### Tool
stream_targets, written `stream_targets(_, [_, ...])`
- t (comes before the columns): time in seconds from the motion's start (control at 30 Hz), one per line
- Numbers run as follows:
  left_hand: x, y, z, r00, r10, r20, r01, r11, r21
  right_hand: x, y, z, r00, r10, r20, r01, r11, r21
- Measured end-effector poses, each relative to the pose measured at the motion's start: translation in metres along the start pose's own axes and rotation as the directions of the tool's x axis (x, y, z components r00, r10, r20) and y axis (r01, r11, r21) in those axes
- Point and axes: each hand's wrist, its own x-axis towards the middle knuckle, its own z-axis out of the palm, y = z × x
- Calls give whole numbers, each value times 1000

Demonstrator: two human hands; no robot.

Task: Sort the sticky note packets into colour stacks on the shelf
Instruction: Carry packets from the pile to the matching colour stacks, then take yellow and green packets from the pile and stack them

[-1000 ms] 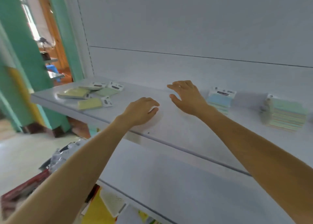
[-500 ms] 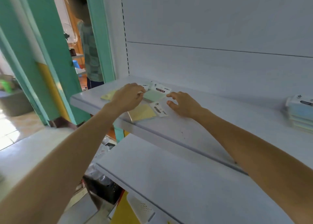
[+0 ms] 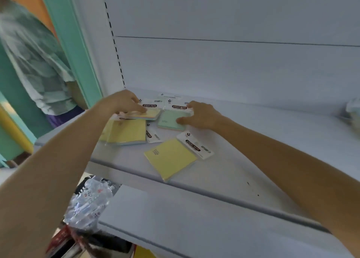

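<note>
Yellow packet [image 3: 171, 158] sits by the shelf [image 3: 272, 140] lip; your left hand [image 3: 124, 103] holds a pale packet [image 3: 151, 113], right hand [image 3: 201, 115] grips the green packet [image 3: 169, 121].

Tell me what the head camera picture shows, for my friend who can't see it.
Two bare hands hold sticky note packets on a pale shelf: the left hand holds a yellowish packet, the right hand a green packet. A front yellow packet and a left yellow packet lie loose nearer the edge.

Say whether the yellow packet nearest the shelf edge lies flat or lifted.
Flat: the yellow packet rests on the shelf, its whole top face showing.
</note>
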Motion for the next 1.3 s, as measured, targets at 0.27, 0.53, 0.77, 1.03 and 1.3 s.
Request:
stream_targets(0.27, [27,6,-14,972,221,76,-176,905,-387,-15,-9,7,978,75,-196,-5,942,336])
stream_targets(0.53, [32,12,-4,931,342,-130,-348,719,-601,-36,-1,4,868,263,-420,-73,906,417])
stream_targets(0.77, [19,37,6,896,400,-192,-416,610,-674,-75,35,-13,742,360,-565,-135,906,401])
stream_targets(1.03, [-24,123,30,828,528,-188,-475,484,-735,-158,91,-37,691,459,-558,-148,846,513])
stream_targets(1.3, [-101,246,88,750,633,-189,-521,390,-759,-279,182,-77,625,523,-579,-188,821,540])
